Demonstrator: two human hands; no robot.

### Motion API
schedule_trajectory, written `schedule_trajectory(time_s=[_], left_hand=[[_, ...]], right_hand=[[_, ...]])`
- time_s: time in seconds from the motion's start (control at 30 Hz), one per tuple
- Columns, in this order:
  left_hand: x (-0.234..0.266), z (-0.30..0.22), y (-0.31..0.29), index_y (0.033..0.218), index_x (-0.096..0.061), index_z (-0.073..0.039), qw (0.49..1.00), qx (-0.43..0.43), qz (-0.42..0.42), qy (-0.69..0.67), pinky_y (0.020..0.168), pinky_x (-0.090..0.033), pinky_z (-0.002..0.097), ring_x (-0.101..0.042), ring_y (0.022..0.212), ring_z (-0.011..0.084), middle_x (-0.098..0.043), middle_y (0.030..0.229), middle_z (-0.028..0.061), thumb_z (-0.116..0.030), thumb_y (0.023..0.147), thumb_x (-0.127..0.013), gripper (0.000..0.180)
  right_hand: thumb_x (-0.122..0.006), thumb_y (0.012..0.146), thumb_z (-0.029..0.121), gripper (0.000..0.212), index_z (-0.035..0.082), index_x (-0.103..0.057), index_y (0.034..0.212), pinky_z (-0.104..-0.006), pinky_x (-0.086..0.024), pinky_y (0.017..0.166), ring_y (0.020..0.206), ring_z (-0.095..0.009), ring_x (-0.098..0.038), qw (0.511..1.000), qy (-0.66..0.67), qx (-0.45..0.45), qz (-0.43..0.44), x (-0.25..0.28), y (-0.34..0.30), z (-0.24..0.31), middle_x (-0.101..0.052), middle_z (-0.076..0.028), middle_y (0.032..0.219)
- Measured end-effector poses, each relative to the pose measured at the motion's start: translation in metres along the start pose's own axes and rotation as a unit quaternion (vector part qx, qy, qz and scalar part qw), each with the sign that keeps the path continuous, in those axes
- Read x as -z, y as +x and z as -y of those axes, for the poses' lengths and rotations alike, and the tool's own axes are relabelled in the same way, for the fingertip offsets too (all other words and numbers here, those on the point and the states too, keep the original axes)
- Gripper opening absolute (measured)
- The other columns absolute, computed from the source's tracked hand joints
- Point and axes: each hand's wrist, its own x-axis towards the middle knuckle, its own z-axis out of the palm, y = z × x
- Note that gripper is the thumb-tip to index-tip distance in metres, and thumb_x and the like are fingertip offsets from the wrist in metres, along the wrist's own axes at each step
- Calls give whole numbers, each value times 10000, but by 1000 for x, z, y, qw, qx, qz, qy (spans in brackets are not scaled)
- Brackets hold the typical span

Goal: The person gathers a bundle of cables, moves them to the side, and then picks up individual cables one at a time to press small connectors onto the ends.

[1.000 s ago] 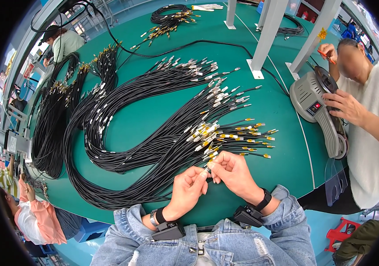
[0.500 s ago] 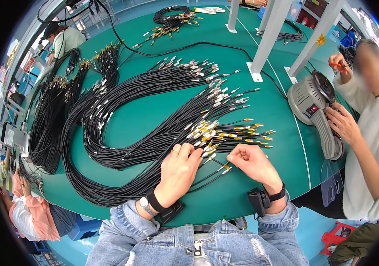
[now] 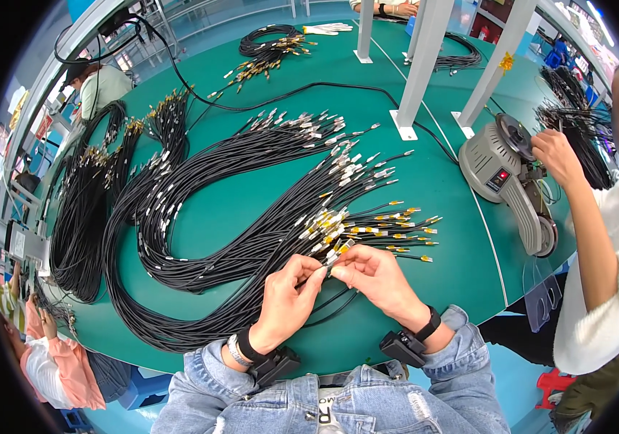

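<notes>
A long curved bundle of black cables [image 3: 179, 318] lies before me, its near ends carrying white and yellow tags [image 3: 326, 224]. At those ends, my left hand [image 3: 286, 298] pinches a thin black cable between thumb and fingertips. My right hand [image 3: 378, 281] is closed beside it, thumb and index finger meeting on the same cable's tagged end, close to the left fingertips. The exact grip point is partly covered by my fingers. A few loose cables [image 3: 335, 307] run beneath and between the two hands on the green table [image 3: 353, 340].
More cable bundles [image 3: 82, 231] lie on the left, and a coiled one [image 3: 270, 47] at the back near white gloves [image 3: 327, 29]. Grey metal posts [image 3: 425, 72] stand on the table. A grey machine [image 3: 494, 163] sits at right, where a co-worker's hand [image 3: 559, 155] touches it.
My right hand has moved left to meet my left hand, which has dropped slightly; both now pinch a cable. The co-worker's hands have shifted at the machine. The whole view has shifted slightly.
</notes>
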Motion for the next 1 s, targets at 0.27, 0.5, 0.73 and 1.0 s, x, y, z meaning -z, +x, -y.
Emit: schedule_trajectory(time_s=[0.27,0.5,0.73,1.0], left_hand=[[-3,-1,-6,931,-595,38,1000,-4,13,13,532,-431,193,-533,588,40,-603,681,21,-20,882,-611,77],[-4,3,-10,946,-607,41,999,-9,8,30,533,-442,197,-553,590,49,-618,689,26,-12,878,-612,86],[-9,9,-11,957,-607,42,1000,-2,3,-10,533,-442,193,-556,586,56,-640,723,32,-8,878,-612,94],[-7,7,-10,995,-614,39,1000,9,15,-9,546,-448,187,-570,606,53,-650,743,30,-2,878,-609,125]], right_hand=[[-666,879,128,138,3,-630,924,-180,-423,577,636,-36,-528,1000,-16,-11,-7,-1,2,4,-636,-11,796],[-665,881,143,146,0,-636,870,-193,-429,559,624,-43,-532,998,-12,-62,7,4,0,5,-636,-16,782],[-652,881,126,140,-8,-629,845,-186,-428,523,590,-37,-546,998,-4,-66,2,3,1,4,-629,-2,724],[-647,880,109,128,-16,-626,863,-192,-447,541,609,-40,-554,998,14,-57,3,3,-1,3,-628,-4,744]])
